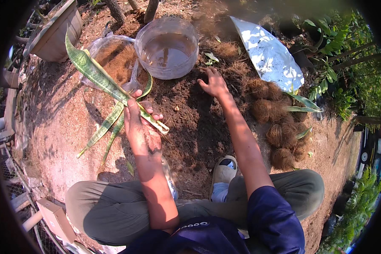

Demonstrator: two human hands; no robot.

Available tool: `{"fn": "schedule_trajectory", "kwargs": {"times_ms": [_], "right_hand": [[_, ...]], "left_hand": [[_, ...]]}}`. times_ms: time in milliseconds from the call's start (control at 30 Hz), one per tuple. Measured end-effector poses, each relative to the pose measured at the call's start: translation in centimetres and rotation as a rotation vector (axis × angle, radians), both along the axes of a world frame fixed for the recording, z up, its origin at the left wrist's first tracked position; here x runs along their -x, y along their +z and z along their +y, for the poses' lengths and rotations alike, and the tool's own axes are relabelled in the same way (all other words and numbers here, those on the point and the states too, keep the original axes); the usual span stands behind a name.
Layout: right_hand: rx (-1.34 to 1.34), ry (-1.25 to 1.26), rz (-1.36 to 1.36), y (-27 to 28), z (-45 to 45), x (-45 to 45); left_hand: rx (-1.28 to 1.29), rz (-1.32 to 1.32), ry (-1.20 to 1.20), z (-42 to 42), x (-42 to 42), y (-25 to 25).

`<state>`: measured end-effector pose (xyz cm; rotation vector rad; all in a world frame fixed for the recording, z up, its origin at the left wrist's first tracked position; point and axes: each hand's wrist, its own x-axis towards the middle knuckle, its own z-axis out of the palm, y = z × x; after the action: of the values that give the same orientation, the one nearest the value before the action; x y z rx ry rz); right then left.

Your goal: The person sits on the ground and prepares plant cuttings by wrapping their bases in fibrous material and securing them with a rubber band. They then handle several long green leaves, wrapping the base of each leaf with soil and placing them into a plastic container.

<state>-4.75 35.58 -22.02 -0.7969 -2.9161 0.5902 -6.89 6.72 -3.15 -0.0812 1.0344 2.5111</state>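
My left hand (pixel 143 119) grips the lower part of a variegated snake plant leaf (pixel 98 76). The leaf slants up to the left, and its pale cut end shows past my fingers. More narrow snake plant leaves (pixel 104 128) fan out behind and below this hand; whether it also holds them is unclear. My right hand (pixel 215 83) reaches over dark loose soil (pixel 187 111) mixed with fibre, fingers apart and holding nothing visible. Just beyond it are a small pale-green leaf cluster (pixel 211 57) and a clear plastic tub (pixel 170 73) with some water inside.
A clear bag (pixel 93 54) of brown coir sits left of the tub. Several balls of coconut fibre (pixel 281 133) lie at right, with leaves (pixel 304 106) among them and a whitish plastic sheet (pixel 266 54) behind. A large planter (pixel 58 35) stands far left; a cardboard box (pixel 55 219) is lower left.
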Motion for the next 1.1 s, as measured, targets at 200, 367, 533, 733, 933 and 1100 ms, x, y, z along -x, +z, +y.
{"fn": "schedule_trajectory", "kwargs": {"times_ms": [200,367,533,733,933,1100], "right_hand": [[0.035,0.116,-0.016,-1.5,-2.1,2.1],[-0.062,0.059,0.117,-3.1,-4.2,0.2],[0.048,0.097,0.126,-2.0,-5.8,-3.4],[0.013,0.055,0.253,-0.6,-5.7,-7.4],[0.295,0.031,0.09,1.8,-5.0,-7.4],[0.005,0.177,-0.265,0.6,-8.4,-4.9]], "left_hand": [[0.082,-0.058,0.1,0.3,0.0,0.0],[0.005,-0.057,0.056,0.5,0.2,-0.4],[-0.043,-0.018,-0.003,-0.6,-0.3,0.2],[0.023,0.023,0.02,0.0,-0.9,1.5],[-0.003,0.061,0.051,-0.1,-1.5,2.0],[-0.026,0.087,-0.009,-0.6,-2.0,2.3]]}}
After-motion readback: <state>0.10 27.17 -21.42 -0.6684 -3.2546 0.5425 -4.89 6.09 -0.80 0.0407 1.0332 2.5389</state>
